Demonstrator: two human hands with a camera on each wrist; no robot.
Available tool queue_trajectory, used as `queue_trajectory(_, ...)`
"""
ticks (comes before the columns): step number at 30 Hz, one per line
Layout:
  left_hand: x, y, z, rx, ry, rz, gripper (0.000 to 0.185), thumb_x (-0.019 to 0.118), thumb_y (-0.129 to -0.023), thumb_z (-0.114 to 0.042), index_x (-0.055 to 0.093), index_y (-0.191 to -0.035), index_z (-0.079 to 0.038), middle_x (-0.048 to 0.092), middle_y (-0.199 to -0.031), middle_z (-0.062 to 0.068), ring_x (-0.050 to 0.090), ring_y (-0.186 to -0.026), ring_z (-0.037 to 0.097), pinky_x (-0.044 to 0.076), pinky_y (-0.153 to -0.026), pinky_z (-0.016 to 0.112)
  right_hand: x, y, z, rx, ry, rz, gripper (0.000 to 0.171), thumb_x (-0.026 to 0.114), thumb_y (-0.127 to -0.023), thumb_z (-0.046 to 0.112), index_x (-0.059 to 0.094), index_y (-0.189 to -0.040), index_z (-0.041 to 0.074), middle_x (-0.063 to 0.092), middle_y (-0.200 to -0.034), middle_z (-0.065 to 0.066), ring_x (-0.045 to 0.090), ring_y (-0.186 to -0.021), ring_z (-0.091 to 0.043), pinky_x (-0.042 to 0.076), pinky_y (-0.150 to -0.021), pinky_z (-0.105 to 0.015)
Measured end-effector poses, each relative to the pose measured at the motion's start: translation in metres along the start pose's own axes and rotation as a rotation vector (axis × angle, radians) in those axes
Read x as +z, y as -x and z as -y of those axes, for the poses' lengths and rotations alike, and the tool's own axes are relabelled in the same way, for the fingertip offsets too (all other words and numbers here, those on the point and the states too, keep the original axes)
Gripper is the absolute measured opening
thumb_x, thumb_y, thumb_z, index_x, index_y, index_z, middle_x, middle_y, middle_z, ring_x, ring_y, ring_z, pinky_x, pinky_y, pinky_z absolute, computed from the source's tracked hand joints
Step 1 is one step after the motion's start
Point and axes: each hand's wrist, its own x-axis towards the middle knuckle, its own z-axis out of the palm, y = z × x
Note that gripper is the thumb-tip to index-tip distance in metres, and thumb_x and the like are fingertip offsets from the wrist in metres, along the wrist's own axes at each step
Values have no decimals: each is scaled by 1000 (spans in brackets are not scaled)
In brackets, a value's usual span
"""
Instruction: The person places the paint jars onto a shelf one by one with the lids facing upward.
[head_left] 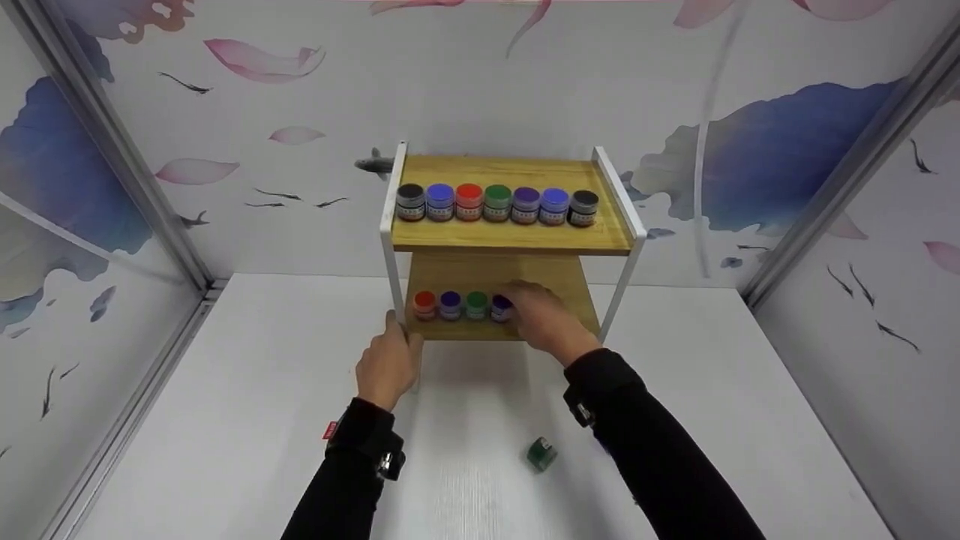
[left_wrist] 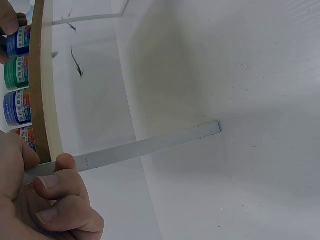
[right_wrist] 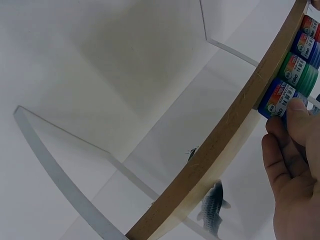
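A two-tier wooden rack [head_left: 517, 241] with white side frames stands against the back wall. My left hand [head_left: 388, 361] grips its front left leg [left_wrist: 135, 149] near the lower shelf, fingers curled round it. With my right hand [head_left: 546, 319] I pinch a dark blue paint jar [right_wrist: 279, 97] at the right end of the lower shelf's row. Beside it on that shelf stand a green jar [head_left: 476, 304], another blue jar [head_left: 450, 305] and a red jar [head_left: 424, 305]. On the table in front, a green paint jar [head_left: 541, 454] lies tipped over.
Along the upper shelf stands a row of several jars, with a red one [head_left: 469, 202] among them. The white table [head_left: 262, 450] is bounded by printed panels and metal posts [head_left: 142, 150]. A small red tag [head_left: 330, 430] shows beside the left wrist.
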Motion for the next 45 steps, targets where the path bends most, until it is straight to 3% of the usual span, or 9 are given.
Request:
queue_trajectory(11, 1, 1, -1, -12, -2, 14, 63, 40, -98, -29, 28, -148, 8, 64, -82, 11, 54, -58, 19, 39, -48, 29, 5, 2, -3, -21, -54, -47, 36, 53, -99, 8, 56, -134, 7, 62, -130, -13, 57, -123, -28, 45, -104, -44)
queue_trajectory(19, 0, 1, -2, -13, -2, 17, 63, 40, -99, -30, 27, -149, 6, 64, -83, 10, 54, -59, 19, 39, -49, 30, 2, 5, -5, -41, -74, -57, 44, 54, -99, 9, 48, -143, 10, 56, -138, -13, 54, -128, -27, 44, -106, -42)
queue_trajectory(25, 0, 0, -2, -14, -2, 18, 62, 41, -98, -30, 28, -148, 5, 64, -83, 10, 55, -60, 20, 39, -49, 30, -1, 14, -10, -49, -101, -165, 45, 53, -98, 5, 49, -142, 13, 56, -139, -11, 55, -128, -25, 45, -105, -42)
queue_trajectory(29, -1, -1, 0, -18, -3, 27, 65, 39, -98, -30, 25, -150, 6, 65, -86, 12, 56, -60, 20, 39, -50, 30, -1, 22, -11, -73, -121, -256, 40, 56, -97, 6, 53, -137, 11, 60, -129, -11, 62, -117, -25, 52, -95, -41)
queue_trajectory(34, -4, -2, 0, -12, -5, 31, 65, 38, -99, -31, 24, -150, 7, 66, -90, 14, 57, -62, 21, 41, -51, 31, 3, 31, -8, -191, -90, -328, 19, 59, -97, 12, 55, -115, 10, 63, -104, -8, 65, -91, -19, 56, -78, -34)
queue_trajectory(41, -3, 1, 0, -5, -18, 8, 62, 39, -98, -29, 28, -148, 8, 66, -87, 15, 56, -62, 21, 42, -51, 32, 25, 54, -5, -358, -57, -254, 4, 63, -94, 14, 59, -96, 15, 63, -86, 3, 56, -75, -9, 52, -69, -25)
queue_trajectory(45, 0, 2, -3, 8, -20, -6, 62, 39, -98, -27, 29, -147, 8, 68, -91, 18, 54, -61, 21, 42, -51, 33, 42, 70, -12, -367, -21, -165, 3, 63, -94, 15, 61, -92, 16, 63, -82, 5, 53, -73, -7, 50, -68, -22)
